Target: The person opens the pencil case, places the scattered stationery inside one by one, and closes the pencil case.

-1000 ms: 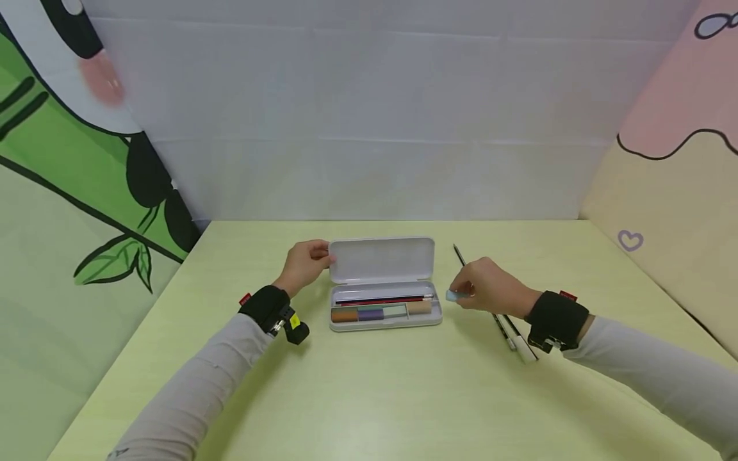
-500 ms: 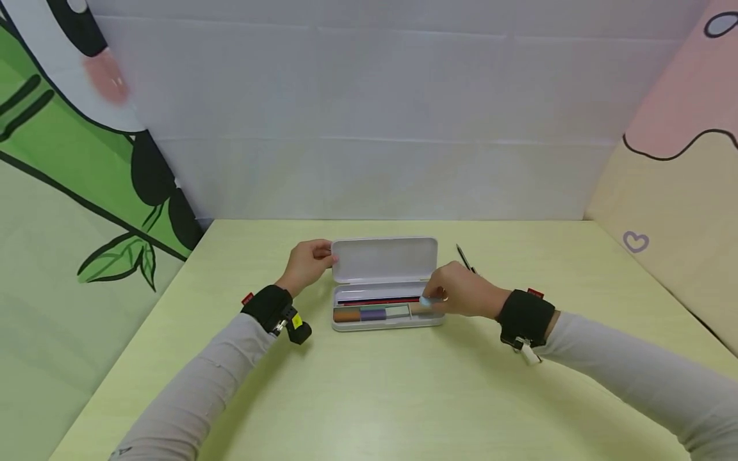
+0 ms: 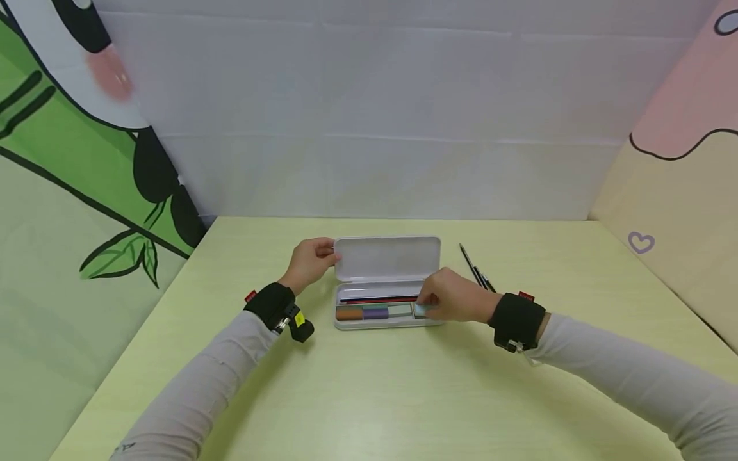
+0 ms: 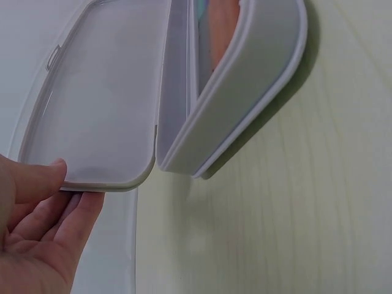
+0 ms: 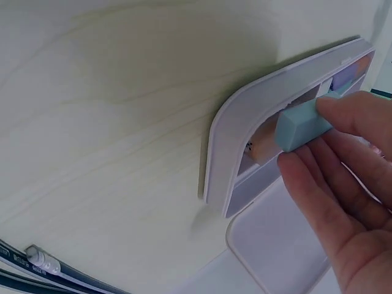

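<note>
A white pencil case [image 3: 375, 325] stands open on the table with its lid [image 3: 387, 258] raised. My left hand [image 3: 309, 264] pinches the left edge of the lid between thumb and fingers, as the left wrist view shows. My right hand [image 3: 455, 298] holds a light blue eraser [image 5: 303, 125] between thumb and fingertips, just over the right end of the case. Below the eraser, a beige piece [image 5: 264, 142] lies in the compartment. Red and dark pencils [image 3: 377, 299] lie along the back compartment. Orange [image 3: 349, 314] and purple [image 3: 376, 313] pieces sit in the front row; my right hand partly hides its right end.
To the right of the case, several dark pencils [image 3: 474, 266] lie on the table, partly hidden under my right wrist. A white wall sheet [image 3: 375, 128] rises behind the table, with printed panels [image 3: 663, 192] at the sides.
My right hand has carried the light blue eraser left from over the table to the case's right end, then lowered it slightly. My left hand has stayed on the lid.
</note>
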The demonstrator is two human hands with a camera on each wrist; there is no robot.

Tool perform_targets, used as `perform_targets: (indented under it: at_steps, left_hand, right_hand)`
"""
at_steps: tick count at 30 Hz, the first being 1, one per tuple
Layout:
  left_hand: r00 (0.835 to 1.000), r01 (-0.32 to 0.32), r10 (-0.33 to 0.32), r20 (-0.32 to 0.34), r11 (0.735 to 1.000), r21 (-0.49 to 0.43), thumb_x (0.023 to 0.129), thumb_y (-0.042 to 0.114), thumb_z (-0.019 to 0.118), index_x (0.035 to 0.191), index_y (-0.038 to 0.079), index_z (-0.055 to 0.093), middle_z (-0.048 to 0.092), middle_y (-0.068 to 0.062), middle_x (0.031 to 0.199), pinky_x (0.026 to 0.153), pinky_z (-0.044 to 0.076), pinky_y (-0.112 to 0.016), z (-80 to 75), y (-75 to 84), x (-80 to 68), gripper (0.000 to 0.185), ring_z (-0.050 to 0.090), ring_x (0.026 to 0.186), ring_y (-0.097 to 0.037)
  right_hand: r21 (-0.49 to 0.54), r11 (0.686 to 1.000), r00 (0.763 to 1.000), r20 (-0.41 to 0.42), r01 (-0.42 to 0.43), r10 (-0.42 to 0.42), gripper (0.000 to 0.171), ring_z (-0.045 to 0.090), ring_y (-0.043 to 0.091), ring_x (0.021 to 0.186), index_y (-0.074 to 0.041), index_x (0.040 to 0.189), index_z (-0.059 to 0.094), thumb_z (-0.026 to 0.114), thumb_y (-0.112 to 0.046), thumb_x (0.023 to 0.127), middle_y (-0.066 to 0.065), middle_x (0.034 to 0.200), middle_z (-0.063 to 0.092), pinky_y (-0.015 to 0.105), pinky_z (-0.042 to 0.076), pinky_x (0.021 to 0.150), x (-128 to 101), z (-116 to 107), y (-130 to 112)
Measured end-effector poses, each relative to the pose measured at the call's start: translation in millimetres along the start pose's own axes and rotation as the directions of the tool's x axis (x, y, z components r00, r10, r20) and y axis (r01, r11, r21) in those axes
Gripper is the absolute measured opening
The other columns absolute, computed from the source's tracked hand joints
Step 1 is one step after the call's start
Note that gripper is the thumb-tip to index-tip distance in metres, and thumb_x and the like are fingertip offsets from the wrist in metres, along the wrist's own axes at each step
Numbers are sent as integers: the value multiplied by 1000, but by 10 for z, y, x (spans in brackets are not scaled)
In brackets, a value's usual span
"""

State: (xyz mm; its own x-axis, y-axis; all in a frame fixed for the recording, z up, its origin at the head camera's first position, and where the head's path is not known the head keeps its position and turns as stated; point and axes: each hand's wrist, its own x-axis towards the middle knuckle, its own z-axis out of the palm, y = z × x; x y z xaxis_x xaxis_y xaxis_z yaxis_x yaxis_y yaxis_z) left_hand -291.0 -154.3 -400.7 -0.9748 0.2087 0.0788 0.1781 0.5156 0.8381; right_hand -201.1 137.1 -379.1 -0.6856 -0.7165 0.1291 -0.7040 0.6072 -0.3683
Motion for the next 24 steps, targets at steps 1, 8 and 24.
perform_targets:
  at_steps: [1, 8, 24]
  left_hand:
    - [1000, 1, -1, 0, 1000, 2, 92, 8, 63, 123, -3, 60, 68, -25, 114, 88, 58, -37, 1, 3, 1, 33, 69, 103, -33]
    - [1000, 9, -9, 0, 1000, 2, 93, 7, 62, 124, -4, 60, 67, -25, 114, 89, 58, -37, -3, 19, 8, 33, 68, 103, -34]
    - [1000, 11, -10, -8, 1000, 19, 92, 8, 63, 122, -3, 61, 69, -24, 112, 83, 58, -33, 7, 4, 11, 32, 70, 100, -32]
  right_hand:
    - [-1, 1000, 1000, 2, 2, -2, 11, 53, 6, 65, -6, 82, 76, 71, 2, 78, 4, 75, 70, 16, 46, 61, 0, 3, -1]
    - [-25, 1000, 1000, -11, 15, -16, 11, 53, 5, 64, -7, 80, 76, 72, 2, 77, 1, 73, 70, 16, 46, 61, 45, 20, 3]
    - [-63, 996, 998, -6, 60, -61, 11, 56, 5, 64, -6, 83, 77, 70, 2, 78, 2, 76, 73, 15, 46, 61, 326, 83, -85]
